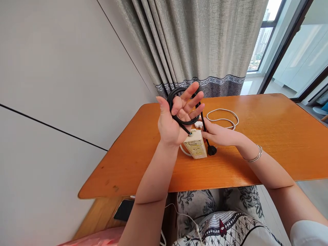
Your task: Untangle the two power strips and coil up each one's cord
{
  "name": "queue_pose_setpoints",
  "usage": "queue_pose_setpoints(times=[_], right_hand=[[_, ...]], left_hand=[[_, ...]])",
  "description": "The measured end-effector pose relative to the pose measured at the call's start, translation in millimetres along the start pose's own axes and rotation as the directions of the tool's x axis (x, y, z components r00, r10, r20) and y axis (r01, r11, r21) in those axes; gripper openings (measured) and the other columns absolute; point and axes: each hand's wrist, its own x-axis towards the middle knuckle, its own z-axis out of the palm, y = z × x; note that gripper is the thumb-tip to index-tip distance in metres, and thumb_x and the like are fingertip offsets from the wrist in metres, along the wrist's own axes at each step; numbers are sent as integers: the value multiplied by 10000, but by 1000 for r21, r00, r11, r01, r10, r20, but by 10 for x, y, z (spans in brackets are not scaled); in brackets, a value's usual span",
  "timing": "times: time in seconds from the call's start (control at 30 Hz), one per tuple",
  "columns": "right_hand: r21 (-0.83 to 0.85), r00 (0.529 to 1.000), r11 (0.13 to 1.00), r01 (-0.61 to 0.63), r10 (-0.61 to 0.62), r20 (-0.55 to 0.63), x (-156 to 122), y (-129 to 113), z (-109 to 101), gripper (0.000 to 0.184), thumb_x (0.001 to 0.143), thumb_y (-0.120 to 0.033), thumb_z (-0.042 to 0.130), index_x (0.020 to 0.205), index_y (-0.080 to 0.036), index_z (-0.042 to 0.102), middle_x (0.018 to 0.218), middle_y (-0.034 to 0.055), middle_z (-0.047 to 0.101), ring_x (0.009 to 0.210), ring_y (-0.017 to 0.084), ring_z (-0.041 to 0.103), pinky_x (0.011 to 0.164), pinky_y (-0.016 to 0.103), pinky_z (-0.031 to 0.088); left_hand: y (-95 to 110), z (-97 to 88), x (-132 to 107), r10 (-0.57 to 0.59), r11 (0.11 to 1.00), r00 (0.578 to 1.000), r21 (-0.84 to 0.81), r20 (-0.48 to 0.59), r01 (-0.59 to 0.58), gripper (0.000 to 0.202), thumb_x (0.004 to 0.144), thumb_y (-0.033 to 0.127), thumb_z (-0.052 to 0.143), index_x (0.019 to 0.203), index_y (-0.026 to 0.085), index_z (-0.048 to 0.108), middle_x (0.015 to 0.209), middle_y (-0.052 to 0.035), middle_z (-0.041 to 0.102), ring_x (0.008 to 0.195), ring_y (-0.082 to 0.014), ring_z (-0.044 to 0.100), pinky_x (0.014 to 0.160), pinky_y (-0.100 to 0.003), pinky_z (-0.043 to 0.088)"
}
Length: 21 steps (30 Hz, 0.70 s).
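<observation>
So the black cable (183,120) is wound into a small coil around the fingers of the left hand (176,116). That hand is up above the table, palm facing the camera, fingers splayed loose rather than clenched, so the loop just hangs on them. From the coil a strand drops down to the right hand (217,134), which pinches it between thumb and fingers low over the tabletop. The black plug (212,149) lies on the wood just under that hand.

The cream power strip (196,147) sits right beside it, touching the heel of the left hand, not far from the near edge of the table (276,136). A white cord (222,119) loops behind the hands. There's a wide stretch of wood out to the right. The wall (64,102) is tight along the left edge and the curtain (200,44) hangs past the far edge.
</observation>
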Motion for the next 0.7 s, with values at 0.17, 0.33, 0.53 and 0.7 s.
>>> queue_pose_setpoints(times=[0.17, 0.33, 0.53, 0.7], right_hand=[[-298, 917, 909, -291, 354, 184, -59, -154, -101, 600, 1011, -224, 440, 1552, -35, 263, 1183, 242, 721, 983, 300, 726, 837, 414, 544], [-698, 881, 627, -345, 473, -11, -130, -463, -118, 630, 985, -57, 288, 1614, -65, 256, 1169, 239, 703, 951, 286, 725, 710, 346, 494], [-794, 976, 569, -212, 166, -141, -248, -751, -154, 442, 1032, -164, 375, 1418, -190, 590, 952, 106, 683, 675, 162, 605, 514, 289, 314], [-817, 877, 571, 75, -428, -218, -337, -747, -161, 382, 1046, -134, 360, 846, -198, 679, 712, 12, 587, 655, 121, 516, 548, 285, 289]], left_hand=[[-61, -129, 65, 186, 972, 982, 138, 35, -189, 627, 964, 681, 464, 599, 187, 337, 1265, -36, 713, 1221, -245, 680, 800, -291, 640], [-140, -210, 98, 290, 921, 953, 244, 89, -303, 679, 832, 783, 581, 608, 191, 336, 1323, -61, 700, 1229, -302, 684, 796, -318, 650], [-199, -239, 58, 280, 902, 941, 284, 190, -326, 659, 848, 769, 577, 617, 183, 379, 1344, -67, 704, 1092, -271, 755, 825, -336, 640], [-211, -237, -103, 219, 830, 899, 412, 380, -376, 591, 970, 701, 419, 685, 186, 480, 1383, -110, 681, 928, -238, 788, 732, -354, 636]])
